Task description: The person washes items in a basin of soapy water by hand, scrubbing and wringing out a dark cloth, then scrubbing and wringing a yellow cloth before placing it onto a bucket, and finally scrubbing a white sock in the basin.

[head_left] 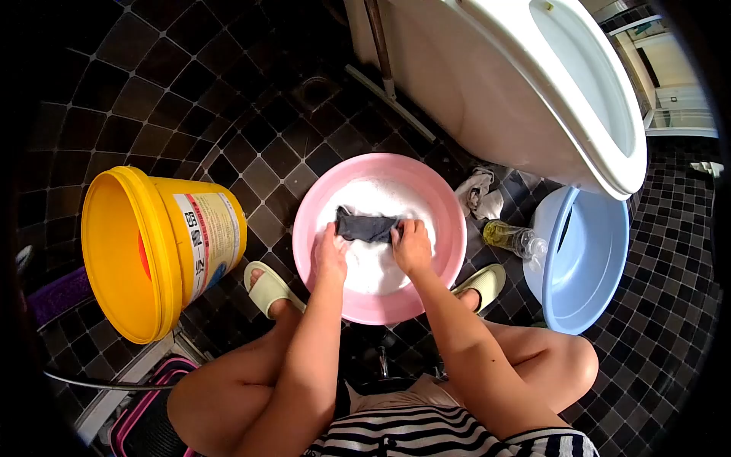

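Note:
A dark grey cloth [367,228], possibly a sock, is stretched sideways over white suds [373,270] in a pink basin [308,206]. My left hand [331,250] grips its left end, fingers closed around the fabric. At the other end, my right hand [411,245] pinches the cloth between thumb and fingers. Both hands are inside the basin, just above or at the foam. How far the cloth dips into the suds is hard to tell.
A yellow bucket [171,244] lies tilted at left. On the right are a crumpled grey cloth [478,192], a clear bottle of yellow liquid [509,238] and a blue basin [590,282]. A white washbasin [525,99] rises behind. Slippered feet [270,288] flank the pink basin on dark tiles.

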Demonstrator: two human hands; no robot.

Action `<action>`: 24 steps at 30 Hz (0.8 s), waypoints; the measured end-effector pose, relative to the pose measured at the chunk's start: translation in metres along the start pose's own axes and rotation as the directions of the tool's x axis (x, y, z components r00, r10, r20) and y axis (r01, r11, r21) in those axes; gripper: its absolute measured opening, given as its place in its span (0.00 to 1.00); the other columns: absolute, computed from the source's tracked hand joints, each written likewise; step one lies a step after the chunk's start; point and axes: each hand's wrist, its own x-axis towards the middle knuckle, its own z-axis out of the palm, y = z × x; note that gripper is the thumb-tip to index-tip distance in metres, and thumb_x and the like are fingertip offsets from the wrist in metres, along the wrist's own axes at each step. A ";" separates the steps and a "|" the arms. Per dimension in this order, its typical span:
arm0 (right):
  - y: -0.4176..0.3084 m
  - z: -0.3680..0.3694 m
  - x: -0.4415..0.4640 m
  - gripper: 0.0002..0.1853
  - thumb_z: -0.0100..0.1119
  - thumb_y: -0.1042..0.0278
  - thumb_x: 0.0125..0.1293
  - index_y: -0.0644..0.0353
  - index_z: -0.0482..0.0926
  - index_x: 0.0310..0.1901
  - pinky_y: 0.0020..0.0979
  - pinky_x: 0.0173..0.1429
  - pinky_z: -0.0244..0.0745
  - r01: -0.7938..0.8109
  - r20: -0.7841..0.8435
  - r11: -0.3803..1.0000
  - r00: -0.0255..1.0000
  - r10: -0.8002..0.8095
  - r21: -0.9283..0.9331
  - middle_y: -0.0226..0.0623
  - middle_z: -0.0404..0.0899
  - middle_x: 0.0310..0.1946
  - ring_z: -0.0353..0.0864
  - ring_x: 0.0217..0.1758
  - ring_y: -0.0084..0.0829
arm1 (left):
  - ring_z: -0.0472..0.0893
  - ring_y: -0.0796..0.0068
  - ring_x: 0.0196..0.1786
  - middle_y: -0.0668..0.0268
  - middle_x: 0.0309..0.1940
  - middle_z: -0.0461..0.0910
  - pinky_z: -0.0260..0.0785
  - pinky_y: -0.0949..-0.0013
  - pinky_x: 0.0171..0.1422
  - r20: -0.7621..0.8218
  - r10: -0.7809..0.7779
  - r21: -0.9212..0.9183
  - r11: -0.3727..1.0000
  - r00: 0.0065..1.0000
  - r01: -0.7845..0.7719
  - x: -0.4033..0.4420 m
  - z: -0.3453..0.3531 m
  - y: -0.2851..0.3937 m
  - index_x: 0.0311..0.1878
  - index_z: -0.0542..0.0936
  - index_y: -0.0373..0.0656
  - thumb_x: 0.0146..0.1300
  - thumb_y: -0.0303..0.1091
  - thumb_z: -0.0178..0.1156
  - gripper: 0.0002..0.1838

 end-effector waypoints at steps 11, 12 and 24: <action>0.012 0.029 -0.014 0.21 0.59 0.75 0.49 0.56 0.73 0.48 0.42 0.49 0.71 -0.308 0.239 0.929 0.936 0.257 0.206 0.49 0.70 0.44 0.74 0.47 0.47 | 0.62 0.68 0.65 0.68 0.64 0.63 0.48 0.54 0.70 0.057 0.047 0.106 0.993 0.997 -0.052 -0.004 -0.006 -0.015 0.66 0.62 0.48 0.62 0.49 0.58 0.32; -0.009 0.012 -0.013 0.19 0.56 0.82 0.48 0.60 0.74 0.45 0.41 0.47 0.73 -0.129 0.129 0.944 0.987 0.093 0.302 0.52 0.71 0.43 0.76 0.42 0.47 | 0.62 0.68 0.65 0.68 0.64 0.63 0.48 0.54 0.70 0.062 0.042 0.105 0.993 0.997 -0.048 -0.008 0.000 -0.015 0.66 0.62 0.48 0.62 0.49 0.58 0.32; -0.151 -0.069 -0.061 0.11 0.56 0.68 0.51 0.62 0.76 0.36 0.41 0.35 0.77 0.431 0.276 0.813 0.788 -0.551 0.391 0.49 0.75 0.32 0.79 0.30 0.48 | 0.76 0.74 0.35 0.63 0.35 0.75 0.73 0.74 0.40 0.329 -0.186 -0.113 0.966 0.926 0.234 -0.041 0.003 0.039 0.39 0.75 0.41 0.64 0.50 0.57 0.19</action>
